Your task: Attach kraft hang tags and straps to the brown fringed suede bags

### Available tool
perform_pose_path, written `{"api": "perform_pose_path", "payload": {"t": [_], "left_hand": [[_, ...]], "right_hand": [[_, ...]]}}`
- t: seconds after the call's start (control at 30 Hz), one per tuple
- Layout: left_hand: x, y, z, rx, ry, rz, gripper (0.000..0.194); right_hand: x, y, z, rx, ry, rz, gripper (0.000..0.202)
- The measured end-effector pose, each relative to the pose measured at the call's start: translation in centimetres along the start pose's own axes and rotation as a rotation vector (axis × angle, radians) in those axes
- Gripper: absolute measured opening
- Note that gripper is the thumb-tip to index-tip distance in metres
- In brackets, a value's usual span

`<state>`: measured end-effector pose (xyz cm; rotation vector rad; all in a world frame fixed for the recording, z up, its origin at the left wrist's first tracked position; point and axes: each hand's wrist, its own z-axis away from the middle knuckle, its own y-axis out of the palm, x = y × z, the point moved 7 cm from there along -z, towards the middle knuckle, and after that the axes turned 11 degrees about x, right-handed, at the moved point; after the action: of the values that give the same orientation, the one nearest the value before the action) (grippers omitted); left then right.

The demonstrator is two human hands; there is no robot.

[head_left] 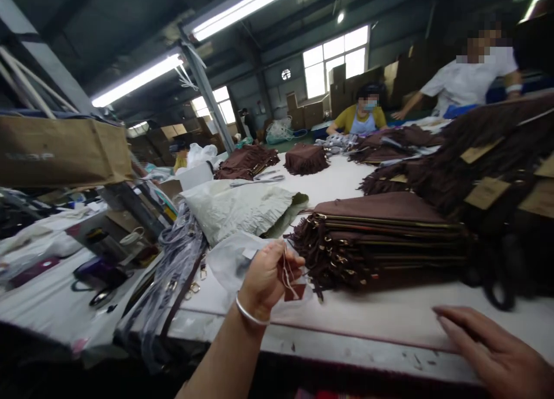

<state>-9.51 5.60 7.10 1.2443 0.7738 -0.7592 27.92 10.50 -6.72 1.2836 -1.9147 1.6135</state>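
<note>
My left hand, with a silver bangle at the wrist, is raised over the table's front edge. Its fingers pinch the pale string of a small brown hang tag, which dangles below them. Behind that hand lies a clear plastic bag. Just beyond is a stack of brown fringed bags with gold zips and metal clips. My right hand rests low at the right by the table edge, fingers stretched out, holding nothing that I can see.
Plastic-wrapped straps hang over the table's left edge. A crumpled pale sack lies mid-table. More fringed bags with tan tags are heaped at right. Two people work across the table. A brown paper parcel sits on a shelf.
</note>
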Motion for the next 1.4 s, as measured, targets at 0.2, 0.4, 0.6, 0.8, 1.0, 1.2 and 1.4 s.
{"api": "perform_pose_path", "payload": {"t": [0.2, 0.4, 0.6, 0.8, 1.0, 1.2, 1.4], "left_hand": [[8.9, 9.4, -1.0, 0.225, -0.253, 0.077, 0.031], [12.6, 10.2, -0.8, 0.328, -0.214, -0.293, 0.026], [8.7, 10.2, 1.4, 0.413, 0.434, -1.032, 0.018], [10.6, 11.3, 1.8, 0.655, 0.21, -0.898, 0.042], [15.9, 12.1, 2.0, 0.9, -0.255, -0.276, 0.075], [19.0, 11.5, 1.4, 0.695, -0.449, -0.45, 0.05], [17.9, 10.0, -0.1, 0.527, -0.389, -0.819, 0.029]], "right_hand": [[12.7, 5.0, -0.3, 0.501, 0.013, -0.678, 0.067], [11.4, 5.4, 1.1, 0.488, 0.307, -0.777, 0.031], [9.7, 3.2, 1.2, 0.38, 0.308, -0.717, 0.034], [10.3, 3.0, 1.0, 0.381, 0.286, -0.759, 0.033], [9.9, 1.0, 0.1, 0.274, 0.263, -0.793, 0.034], [7.6, -0.8, 0.2, 0.142, 0.308, -0.719, 0.034], [4.1, -1.7, 1.0, 0.075, 0.364, -0.737, 0.034]]}}
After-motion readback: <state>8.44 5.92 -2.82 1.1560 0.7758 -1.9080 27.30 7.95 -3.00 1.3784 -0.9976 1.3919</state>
